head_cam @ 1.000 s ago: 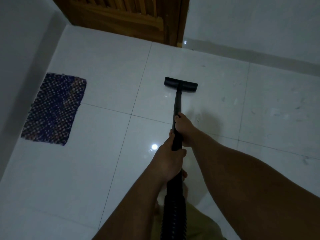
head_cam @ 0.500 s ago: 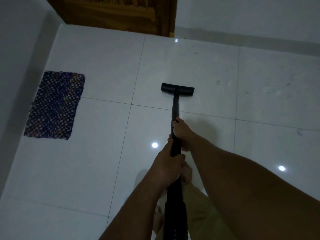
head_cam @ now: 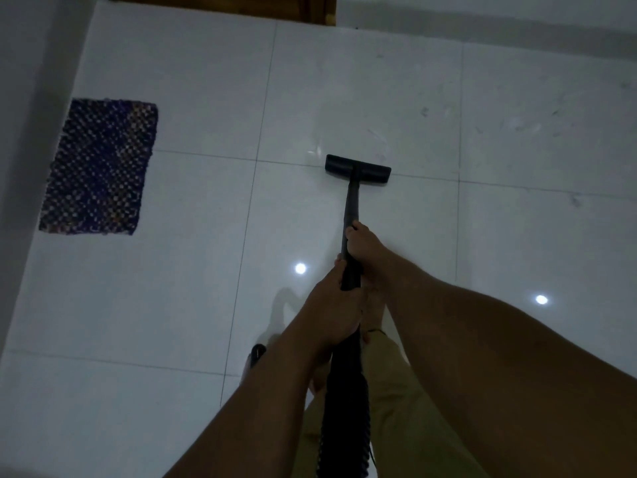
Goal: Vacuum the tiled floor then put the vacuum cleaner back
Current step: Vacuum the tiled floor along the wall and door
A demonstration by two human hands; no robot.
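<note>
Right hand (head_cam: pixel 363 244) wrapped round black wand (head_cam: pixel 351 208), forward of left hand (head_cam: pixel 332 312), which grips same wand just behind. No brand, label or writing legible on vacuum parts. Wand seen as slim black tube, joined behind to ribbed black hose (head_cam: pixel 346 419). Flat black T-shaped floor head (head_cam: pixel 357 168) set on white tiled floor (head_cam: pixel 517 219), across grout line. Dark woven mat (head_cam: pixel 100 167) lies well apart, by left wall.

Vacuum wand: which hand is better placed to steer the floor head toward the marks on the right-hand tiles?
Probably right. The right hand grips the wand nearer the floor head; the left hand grips behind it.
</note>
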